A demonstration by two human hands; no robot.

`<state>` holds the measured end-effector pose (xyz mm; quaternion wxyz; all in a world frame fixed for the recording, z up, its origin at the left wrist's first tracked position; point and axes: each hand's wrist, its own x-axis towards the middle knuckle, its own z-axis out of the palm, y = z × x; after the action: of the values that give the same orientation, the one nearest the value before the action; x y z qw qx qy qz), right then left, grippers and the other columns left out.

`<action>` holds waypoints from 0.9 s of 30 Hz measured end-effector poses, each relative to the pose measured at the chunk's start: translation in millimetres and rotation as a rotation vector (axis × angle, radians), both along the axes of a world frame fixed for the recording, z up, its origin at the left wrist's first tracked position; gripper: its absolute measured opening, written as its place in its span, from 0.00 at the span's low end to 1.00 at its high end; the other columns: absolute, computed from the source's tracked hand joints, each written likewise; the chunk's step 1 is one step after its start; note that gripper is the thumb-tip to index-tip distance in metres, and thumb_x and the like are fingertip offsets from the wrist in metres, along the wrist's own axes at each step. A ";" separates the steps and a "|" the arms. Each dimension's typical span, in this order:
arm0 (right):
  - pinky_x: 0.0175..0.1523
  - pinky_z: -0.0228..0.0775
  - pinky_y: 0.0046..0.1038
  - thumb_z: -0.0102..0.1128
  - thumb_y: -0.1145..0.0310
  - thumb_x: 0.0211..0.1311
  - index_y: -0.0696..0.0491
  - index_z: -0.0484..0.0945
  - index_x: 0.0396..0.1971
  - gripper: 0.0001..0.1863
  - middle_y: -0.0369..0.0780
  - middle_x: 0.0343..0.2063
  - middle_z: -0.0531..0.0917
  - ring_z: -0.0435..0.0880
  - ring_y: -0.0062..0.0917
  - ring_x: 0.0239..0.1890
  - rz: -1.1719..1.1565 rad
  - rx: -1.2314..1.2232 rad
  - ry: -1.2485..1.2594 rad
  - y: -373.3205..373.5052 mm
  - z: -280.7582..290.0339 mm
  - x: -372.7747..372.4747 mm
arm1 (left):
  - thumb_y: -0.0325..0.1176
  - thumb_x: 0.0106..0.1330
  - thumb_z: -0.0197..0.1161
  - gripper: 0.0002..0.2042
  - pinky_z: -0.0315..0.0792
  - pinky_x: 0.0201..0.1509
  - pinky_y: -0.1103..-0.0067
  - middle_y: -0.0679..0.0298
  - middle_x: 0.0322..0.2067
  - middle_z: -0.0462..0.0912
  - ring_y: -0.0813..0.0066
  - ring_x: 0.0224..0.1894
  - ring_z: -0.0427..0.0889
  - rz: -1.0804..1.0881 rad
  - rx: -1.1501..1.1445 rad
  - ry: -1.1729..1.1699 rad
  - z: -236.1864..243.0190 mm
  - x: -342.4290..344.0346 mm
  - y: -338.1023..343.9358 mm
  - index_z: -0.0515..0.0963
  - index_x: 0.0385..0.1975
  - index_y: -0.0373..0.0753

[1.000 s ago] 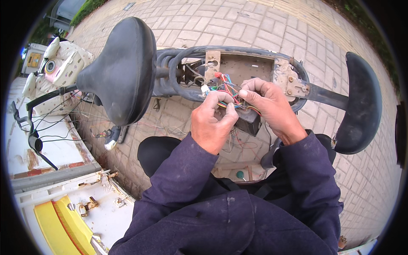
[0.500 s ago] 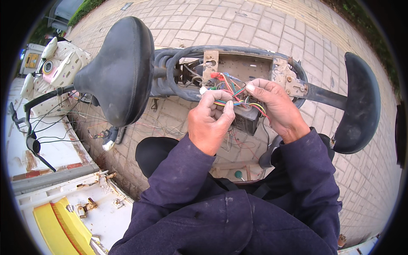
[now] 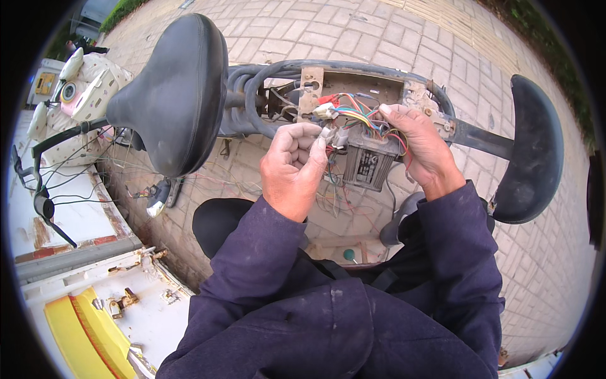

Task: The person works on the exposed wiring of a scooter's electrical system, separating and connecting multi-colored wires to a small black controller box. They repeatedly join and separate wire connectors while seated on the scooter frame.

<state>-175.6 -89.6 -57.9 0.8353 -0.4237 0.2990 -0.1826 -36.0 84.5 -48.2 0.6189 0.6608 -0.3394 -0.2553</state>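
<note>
My left hand is closed, with thumb and fingertips pinching a small whitish plug connector. Just above it, a larger white connector hangs on a bundle of coloured wires. My right hand grips part of that bundle between thumb and fingers; its curled fingers are partly hidden. Below the wires, between both hands, a finned grey metal controller box with a label sits tilted at the frame's near side. A red connector lies by the open battery compartment.
The bike's black saddle stands left, its rear seat pad right. Loose thin wires trail over the paving. Near my knees lies a green-handled tool. White rusty panels and a yellow sheet fill the lower left.
My left hand has shifted slightly left and down, from the coloured wires to the whitish connector. My right hand has moved a little up, and more of the controller box shows.
</note>
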 end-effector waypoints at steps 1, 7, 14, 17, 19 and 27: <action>0.43 0.72 0.19 0.64 0.62 0.70 0.55 0.84 0.39 0.11 0.34 0.34 0.86 0.81 0.13 0.36 0.002 -0.004 -0.016 -0.6 -0.6 -0.8 | 0.26 0.70 0.63 0.13 0.72 0.33 0.87 0.65 0.33 0.84 0.87 0.29 0.79 -0.008 0.031 -0.030 -3.2 0.9 0.0 0.75 0.52 0.32; 0.44 0.73 0.18 0.65 0.62 0.69 0.56 0.84 0.40 0.12 0.34 0.34 0.86 0.81 0.14 0.37 -0.023 -0.041 -0.028 1.2 -0.7 1.2 | 0.26 0.64 0.67 0.13 0.73 0.28 0.80 0.65 0.29 0.83 0.81 0.25 0.80 0.042 0.091 -0.244 -18.8 -2.4 -5.0 0.81 0.48 0.37; 0.44 0.73 0.19 0.64 0.63 0.70 0.57 0.83 0.41 0.11 0.34 0.35 0.86 0.81 0.14 0.36 0.016 -0.073 -0.051 2.0 2.0 1.3 | 0.31 0.63 0.69 0.18 0.78 0.34 0.70 0.56 0.36 0.86 0.61 0.31 0.86 0.036 0.123 -0.680 -17.6 -4.3 -6.9 0.80 0.53 0.40; 0.44 0.73 0.18 0.63 0.65 0.70 0.56 0.82 0.40 0.09 0.35 0.35 0.86 0.81 0.14 0.36 0.030 -0.081 -0.087 2.2 4.3 -0.1 | 0.32 0.64 0.68 0.17 0.78 0.35 0.68 0.54 0.37 0.86 0.59 0.33 0.87 0.011 0.188 -0.607 -16.5 -4.4 -6.3 0.79 0.53 0.39; 0.44 0.73 0.19 0.63 0.65 0.70 0.55 0.82 0.40 0.09 0.34 0.34 0.85 0.81 0.13 0.37 0.088 -0.128 -0.131 1.5 6.6 -1.2 | 0.29 0.66 0.66 0.15 0.75 0.31 0.74 0.58 0.30 0.85 0.70 0.25 0.82 0.020 0.125 -0.635 -16.6 -4.1 -7.0 0.80 0.52 0.37; 0.46 0.71 0.19 0.64 0.65 0.69 0.54 0.82 0.39 0.08 0.33 0.34 0.85 0.80 0.13 0.37 0.137 -0.177 -0.088 0.4 8.6 -2.7 | 0.32 0.64 0.66 0.13 0.77 0.33 0.66 0.56 0.30 0.86 0.56 0.31 0.86 -0.017 0.177 -0.707 -11.3 3.0 -4.3 0.81 0.48 0.42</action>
<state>-178.3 -89.2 -49.3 0.8173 -0.5069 0.2152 -0.1694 -33.0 80.1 -59.5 0.4015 0.7564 -0.5144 -0.0446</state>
